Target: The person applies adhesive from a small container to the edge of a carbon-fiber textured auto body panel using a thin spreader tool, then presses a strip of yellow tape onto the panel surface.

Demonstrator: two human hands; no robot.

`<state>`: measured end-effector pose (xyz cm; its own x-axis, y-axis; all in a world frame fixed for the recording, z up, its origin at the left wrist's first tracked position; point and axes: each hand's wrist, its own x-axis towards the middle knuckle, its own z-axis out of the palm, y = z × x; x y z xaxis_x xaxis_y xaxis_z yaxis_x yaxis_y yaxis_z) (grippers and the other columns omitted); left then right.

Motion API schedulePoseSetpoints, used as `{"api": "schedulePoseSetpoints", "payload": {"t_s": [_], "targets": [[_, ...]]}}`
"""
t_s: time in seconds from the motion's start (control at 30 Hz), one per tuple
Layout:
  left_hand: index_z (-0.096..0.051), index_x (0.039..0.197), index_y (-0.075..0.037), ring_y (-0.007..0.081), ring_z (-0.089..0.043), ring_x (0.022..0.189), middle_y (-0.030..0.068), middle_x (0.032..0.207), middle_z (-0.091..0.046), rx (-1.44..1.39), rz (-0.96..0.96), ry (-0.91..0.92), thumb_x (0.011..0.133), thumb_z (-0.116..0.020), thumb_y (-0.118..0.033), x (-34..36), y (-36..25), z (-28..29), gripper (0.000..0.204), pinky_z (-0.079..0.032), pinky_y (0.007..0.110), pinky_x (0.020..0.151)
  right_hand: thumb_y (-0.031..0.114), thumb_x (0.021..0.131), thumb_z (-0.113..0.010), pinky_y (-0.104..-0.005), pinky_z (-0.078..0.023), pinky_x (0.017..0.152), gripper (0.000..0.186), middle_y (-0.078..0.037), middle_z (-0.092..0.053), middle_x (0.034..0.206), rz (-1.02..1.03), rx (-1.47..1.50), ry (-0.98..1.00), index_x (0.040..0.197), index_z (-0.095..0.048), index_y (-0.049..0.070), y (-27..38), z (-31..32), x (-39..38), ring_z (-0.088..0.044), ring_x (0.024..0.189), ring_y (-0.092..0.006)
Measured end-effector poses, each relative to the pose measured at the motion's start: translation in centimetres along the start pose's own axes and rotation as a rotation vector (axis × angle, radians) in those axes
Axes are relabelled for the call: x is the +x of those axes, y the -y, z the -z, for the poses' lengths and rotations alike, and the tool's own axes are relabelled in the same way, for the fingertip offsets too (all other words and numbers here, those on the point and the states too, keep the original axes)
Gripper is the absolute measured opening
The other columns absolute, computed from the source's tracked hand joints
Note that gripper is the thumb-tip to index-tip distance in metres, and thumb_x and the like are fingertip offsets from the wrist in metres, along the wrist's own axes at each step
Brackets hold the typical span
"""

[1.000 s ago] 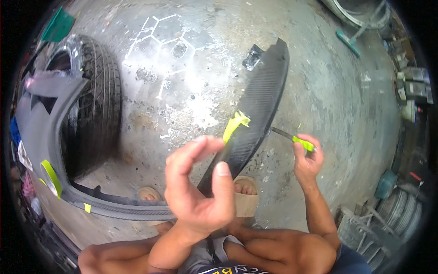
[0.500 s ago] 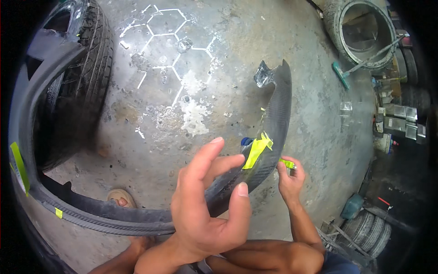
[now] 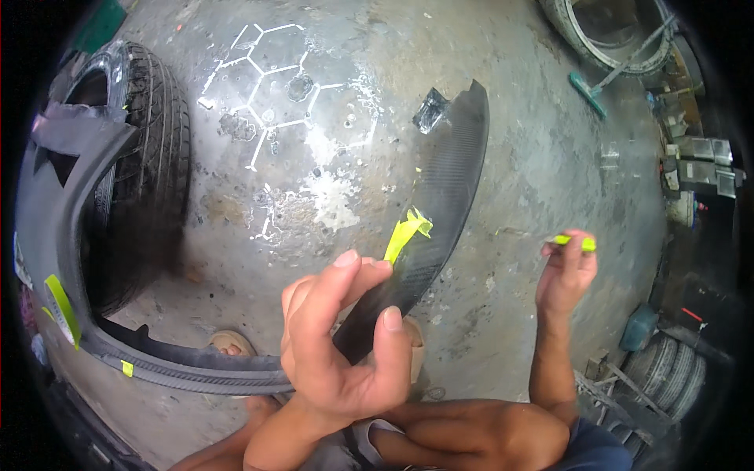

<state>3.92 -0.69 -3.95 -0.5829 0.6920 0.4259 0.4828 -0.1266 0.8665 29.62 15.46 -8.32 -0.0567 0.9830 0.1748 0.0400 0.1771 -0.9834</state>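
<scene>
A curved black trim piece (image 3: pixel 452 165) with a carbon-weave surface stretches across in front of me and bends round to the left. A crumpled strip of yellow-green tape (image 3: pixel 404 234) sticks to it. My left hand (image 3: pixel 338 341) is over the trim, thumb and fingers apart, fingertips close to the tape; nothing shows between them. Out to the right, clear of the trim, my right hand (image 3: pixel 567 275) pinches a small tool with a yellow-green handle (image 3: pixel 577 243). A faint thin line reaches left from it, too blurred to make out.
A tyre (image 3: pixel 153 165) stands at left behind the trim's curved end. More yellow-green tape (image 3: pixel 63 310) is on that end. A sandalled foot (image 3: pixel 232 343) is below the trim. A wheel rim (image 3: pixel 605 35), a green-headed brush (image 3: pixel 587 94) and stacked tyres (image 3: pixel 664 373) are at right.
My right hand has moved away from the trim's edge, right and slightly up, with the yellow-green tool. My left hand has shifted slightly left and stays over the trim.
</scene>
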Motion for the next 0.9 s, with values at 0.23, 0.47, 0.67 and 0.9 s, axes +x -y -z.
{"api": "schedulePoseSetpoints", "payload": {"t_s": [0.23, 0.47, 0.67, 0.9], "targets": [[-0.043, 0.138, 0.008, 0.0238, -0.064, 0.106, 0.0199, 0.113, -0.065, 0.035, 0.076, 0.148, 0.083, -0.061, 0.005, -0.2, -0.8, 0.8, 0.058, -0.042, 0.035, 0.101, 0.026, 0.101, -0.06, -0.0284, -0.047, 0.066, 0.017, -0.004, -0.063, 0.086, -0.118, 0.229, 0.061, 0.102, -0.058, 0.009, 1.1, 0.5, 1.3, -0.06, 0.078, -0.0121], [-0.044, 0.136, 0.007, 0.0224, -0.064, 0.103, 0.0173, 0.107, -0.067, -0.018, 0.078, 0.115, 0.085, -0.06, 0.004, 0.0, -0.6, 0.7, 0.054, -0.041, 0.034, 0.101, 0.021, 0.098, -0.066, -0.0277, -0.05, 0.067, 0.014, -0.003, -0.065, 0.085, -0.342, -0.062, 0.139, 0.098, -0.063, 0.006, -5.8, -0.3, -1.7, -0.062, 0.072, -0.0126], [-0.045, 0.136, 0.006, 0.0227, -0.063, 0.101, 0.0154, 0.104, -0.067, -0.111, 0.164, 0.023, 0.086, -0.061, 0.001, -0.5, -0.5, 0.9, 0.053, -0.042, 0.036, 0.101, 0.025, 0.099, -0.065, -0.0296, -0.052, 0.071, 0.021, -0.003, -0.064, 0.088, -0.488, -0.33, 0.288, 0.098, -0.062, 0.004, -5.9, 0.0, 0.2, -0.061, 0.076, -0.0118], [-0.054, 0.128, -0.003, 0.0242, -0.056, 0.103, 0.0108, 0.118, -0.057, -0.977, 0.246, -0.268, 0.097, -0.058, -0.028, -1.0, -7.4, 5.3, 0.041, -0.05, 0.04, 0.079, 0.027, 0.096, -0.069, -0.0257, -0.049, 0.07, 0.022, -0.001, -0.064, 0.08, -0.43, -0.218, 0.186, 0.091, -0.062, 0.006, -5.5, -1.4, -0.8, -0.06, 0.071, -0.0099]]}}
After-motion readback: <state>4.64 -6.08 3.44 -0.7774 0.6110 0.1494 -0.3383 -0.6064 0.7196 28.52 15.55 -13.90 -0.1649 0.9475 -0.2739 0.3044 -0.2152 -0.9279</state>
